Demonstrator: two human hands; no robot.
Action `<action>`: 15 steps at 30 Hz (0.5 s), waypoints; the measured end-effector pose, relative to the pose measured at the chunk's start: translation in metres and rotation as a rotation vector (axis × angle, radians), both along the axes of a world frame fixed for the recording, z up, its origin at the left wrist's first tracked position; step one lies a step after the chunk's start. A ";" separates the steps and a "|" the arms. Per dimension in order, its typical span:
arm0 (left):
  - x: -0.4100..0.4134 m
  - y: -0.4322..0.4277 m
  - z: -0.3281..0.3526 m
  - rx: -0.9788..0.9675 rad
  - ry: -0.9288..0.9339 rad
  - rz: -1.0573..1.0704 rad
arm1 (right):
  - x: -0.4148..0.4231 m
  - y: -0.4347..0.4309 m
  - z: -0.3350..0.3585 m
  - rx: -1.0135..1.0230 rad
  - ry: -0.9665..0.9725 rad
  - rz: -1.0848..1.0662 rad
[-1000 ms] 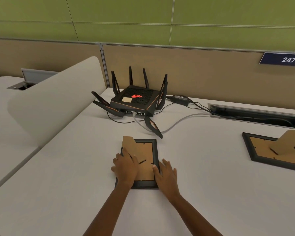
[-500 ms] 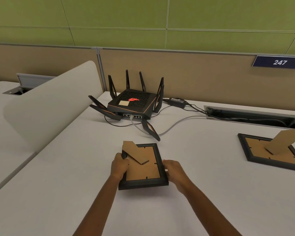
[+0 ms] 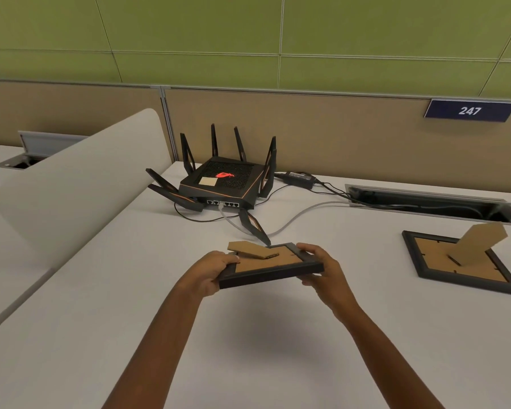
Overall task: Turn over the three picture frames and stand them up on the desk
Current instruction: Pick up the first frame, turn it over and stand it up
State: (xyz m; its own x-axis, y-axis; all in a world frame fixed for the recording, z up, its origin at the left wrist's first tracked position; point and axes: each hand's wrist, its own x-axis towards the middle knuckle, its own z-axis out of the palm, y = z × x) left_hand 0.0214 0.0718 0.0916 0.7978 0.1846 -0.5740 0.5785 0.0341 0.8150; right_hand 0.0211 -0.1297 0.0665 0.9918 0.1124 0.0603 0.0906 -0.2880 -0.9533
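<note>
A small black picture frame (image 3: 270,268) hangs in the air above the white desk (image 3: 101,305), brown cardboard back facing up, its cardboard stand partly folded out. My left hand (image 3: 208,273) grips its left edge and my right hand (image 3: 322,268) grips its right edge. A second black frame (image 3: 457,268) lies back-up on the desk at the right, its cardboard stand sticking up. No third frame is in view.
A black router (image 3: 224,181) with several antennas sits at the back of the desk, cables running right to a power brick (image 3: 300,177) and a cable slot (image 3: 431,202). A curved white divider (image 3: 71,178) bounds the desk's left side. A beige partition stands behind.
Both hands moved from resting on top of the frame to gripping its sides, then lifted it off the desk. The frame now tilts nearly edge-on toward me.
</note>
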 end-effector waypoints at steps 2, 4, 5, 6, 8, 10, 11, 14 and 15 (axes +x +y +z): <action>0.000 -0.005 0.002 -0.052 0.011 0.005 | -0.001 -0.003 -0.001 -0.073 -0.157 -0.040; 0.000 -0.008 0.004 -0.142 0.025 -0.001 | -0.001 -0.009 0.001 -0.090 -0.284 -0.078; 0.000 -0.009 0.006 -0.187 0.035 -0.014 | 0.000 -0.013 0.004 -0.092 -0.320 -0.074; -0.001 -0.011 0.008 -0.226 0.045 -0.033 | 0.001 -0.017 0.006 -0.106 -0.347 -0.059; -0.002 -0.015 0.011 -0.279 0.053 -0.077 | 0.003 -0.025 0.009 -0.124 -0.373 -0.019; -0.002 -0.019 0.013 -0.338 0.040 -0.118 | 0.004 -0.030 0.013 -0.075 -0.353 0.008; -0.003 -0.020 0.013 -0.383 0.026 -0.138 | 0.003 -0.032 0.015 -0.051 -0.350 0.015; -0.004 -0.024 0.012 -0.521 -0.020 -0.214 | 0.001 -0.034 0.022 0.007 -0.375 0.019; -0.004 -0.024 0.010 -0.541 -0.026 -0.248 | 0.000 -0.035 0.023 0.029 -0.382 0.016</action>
State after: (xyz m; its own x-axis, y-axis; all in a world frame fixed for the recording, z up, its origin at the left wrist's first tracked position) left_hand 0.0177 0.0475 0.1019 0.7949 -0.3227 -0.5138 0.6021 0.3149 0.7337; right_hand 0.0214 -0.1650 0.0899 0.8955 0.1201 0.4286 0.4450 -0.2572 -0.8578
